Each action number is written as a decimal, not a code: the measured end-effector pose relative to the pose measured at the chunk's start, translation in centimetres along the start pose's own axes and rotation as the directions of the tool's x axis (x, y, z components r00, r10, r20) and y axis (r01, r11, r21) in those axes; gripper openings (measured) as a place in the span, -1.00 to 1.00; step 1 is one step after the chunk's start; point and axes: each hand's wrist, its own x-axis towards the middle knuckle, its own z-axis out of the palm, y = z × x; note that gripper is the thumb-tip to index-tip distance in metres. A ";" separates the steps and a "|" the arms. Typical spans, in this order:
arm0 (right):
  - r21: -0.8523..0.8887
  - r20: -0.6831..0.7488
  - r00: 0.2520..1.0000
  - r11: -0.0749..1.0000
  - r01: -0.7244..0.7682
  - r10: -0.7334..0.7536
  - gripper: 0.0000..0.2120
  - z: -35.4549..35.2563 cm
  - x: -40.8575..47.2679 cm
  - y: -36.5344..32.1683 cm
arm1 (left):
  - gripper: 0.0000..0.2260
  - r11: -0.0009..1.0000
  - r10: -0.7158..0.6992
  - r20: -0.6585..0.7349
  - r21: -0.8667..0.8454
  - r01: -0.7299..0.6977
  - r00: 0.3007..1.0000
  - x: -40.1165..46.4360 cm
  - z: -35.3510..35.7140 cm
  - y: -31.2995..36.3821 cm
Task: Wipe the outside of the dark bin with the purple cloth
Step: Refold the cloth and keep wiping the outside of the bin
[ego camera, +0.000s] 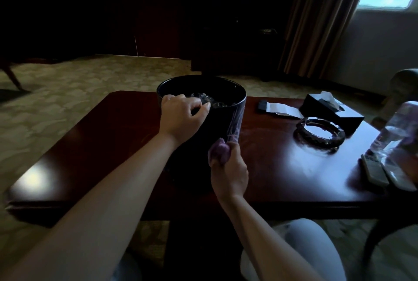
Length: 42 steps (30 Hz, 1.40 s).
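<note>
The dark round bin (226, 120) stands on the dark red wooden table (282, 167), near its middle. Crumpled clear plastic lies inside it. My left hand (181, 118) grips the bin's near left rim, fingers curled over the edge. My right hand (228, 172) holds the bunched purple cloth (218, 150) and presses it against the lower right of the bin's outer wall. Pale streaks show on the wall just above the cloth.
A glass ashtray (319, 136) sits right of the bin. Behind it are a black tissue box (328, 111) and a white paper with a dark object (278, 109). A clear plastic bottle (393, 138) and remote controls (380, 172) lie at the table's right edge.
</note>
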 end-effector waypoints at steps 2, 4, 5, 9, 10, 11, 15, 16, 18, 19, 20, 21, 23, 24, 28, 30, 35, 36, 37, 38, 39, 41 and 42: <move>0.049 -0.053 0.997 0.997 0.051 -0.049 -0.84 -0.5 0.4 -0.7 | -0.59 1.000 0.012 0.002 0.006 -0.012 1.000 0.1 0.0 -0.1; 0.059 -0.082 0.994 0.995 0.083 -0.078 -0.79 -0.6 0.8 -1.4 | -0.60 1.000 0.002 0.002 0.019 -0.002 1.000 0.2 0.0 -0.1; 0.046 -0.078 0.994 0.996 0.078 -0.074 -0.79 -0.6 0.8 -1.4 | -0.60 1.000 0.001 0.003 0.020 -0.001 1.000 0.2 0.0 -0.1; -0.130 0.031 0.999 0.991 -0.038 0.043 -0.80 0.5 -0.6 1.4 | -0.61 1.000 0.004 -0.001 0.008 -0.004 1.000 0.1 0.2 -0.2; -0.177 0.078 0.995 0.983 -0.053 0.067 -0.78 0.8 -1.2 2.2 | -0.62 1.000 0.004 0.001 0.007 -0.004 1.000 0.1 0.2 -0.2; -0.191 0.104 0.991 0.980 -0.062 0.083 -0.78 0.9 -1.5 2.8 | -0.63 1.000 0.005 0.000 0.008 -0.005 1.000 0.0 0.3 -0.3; -0.018 -0.020 1.000 1.000 -0.001 0.001 -0.83 0.0 -0.4 0.7 | -0.67 1.000 0.019 -0.016 0.014 -0.019 1.000 0.0 0.2 -0.3; 0.032 -0.067 0.997 0.998 0.044 -0.042 -0.81 -0.2 0.3 0.0 | -0.67 0.999 0.026 -0.023 0.022 -0.026 0.999 0.0 0.2 -0.3; 0.068 -0.118 0.987 0.991 0.113 -0.104 -0.78 -0.5 1.3 -1.0 | -0.65 0.998 0.036 -0.037 0.045 -0.034 0.999 0.1 0.3 -0.3; 0.063 -0.108 0.988 0.991 0.120 -0.113 -0.79 -0.4 1.4 -1.1 | -0.64 0.998 0.040 -0.038 0.050 -0.038 0.998 0.1 0.3 -0.3; 0.051 -0.073 0.992 0.993 0.107 -0.103 -0.82 -0.3 1.2 -0.7 | -0.63 0.998 0.042 -0.039 0.052 -0.040 0.998 0.1 0.3 -0.3; 0.026 -0.017 0.997 0.997 0.076 -0.076 -0.86 -0.1 0.9 -0.1 | -0.61 0.998 0.045 -0.043 0.055 -0.042 0.998 0.1 0.3 -0.4; -0.050 0.079 0.997 0.998 0.026 -0.022 -0.88 0.0 -0.1 1.0 | -0.60 0.997 0.049 -0.046 0.056 -0.046 0.998 0.0 0.3 -0.3; -0.055 0.085 0.996 0.998 0.023 -0.018 -0.89 -0.1 -0.3 1.1 | -0.60 0.997 0.047 -0.045 0.056 -0.045 0.998 -0.1 0.3 -0.2; 0.066 -0.059 0.994 0.993 0.099 -0.095 -0.88 -1.3 1.5 -1.5 | -0.64 0.997 0.036 -0.040 0.067 -0.033 0.999 -0.1 0.4 0.0; 0.072 -0.067 0.994 0.993 0.089 -0.084 -0.90 -1.6 2.4 -2.4 | -0.65 0.997 0.035 -0.044 0.073 -0.031 0.998 -0.1 0.4 0.0; -0.004 0.118 0.984 0.991 -0.133 0.132 -0.84 -0.4 0.1 0.9 | -0.65 0.997 0.041 -0.046 0.068 -0.037 0.998 -0.2 0.3 0.0; -0.026 0.132 0.979 0.988 -0.152 0.154 -0.84 -0.2 -0.3 1.5 | -0.64 0.997 0.042 -0.041 0.066 -0.039 0.998 -0.3 0.2 0.1; -0.025 0.127 0.980 0.988 -0.152 0.154 -0.85 -0.3 -0.3 1.5 | -0.63 0.997 0.041 -0.038 0.066 -0.039 0.998 -0.2 0.2 0.1; 0.005 0.111 0.984 0.990 -0.138 0.136 -0.86 -0.5 0.0 1.1 | -0.62 0.997 0.041 -0.034 0.064 -0.038 0.999 -0.2 0.2 0.1; 0.056 0.091 0.990 0.992 -0.112 0.106 -0.89 -0.8 0.4 0.5 | -0.61 0.997 0.041 -0.032 0.063 -0.039 0.999 -0.2 0.3 0.1; 0.128 0.028 0.999 0.991 -0.027 0.024 -0.92 -1.6 1.5 -1.0 | -0.62 0.996 0.050 -0.048 0.071 -0.046 0.998 -0.1 0.4 0.0; 0.136 -0.001 1.000 0.991 0.008 -0.008 -0.92 -1.7 2.0 -1.6 | -0.62 0.996 0.058 -0.055 0.078 -0.054 0.997 -0.1 0.4 -0.1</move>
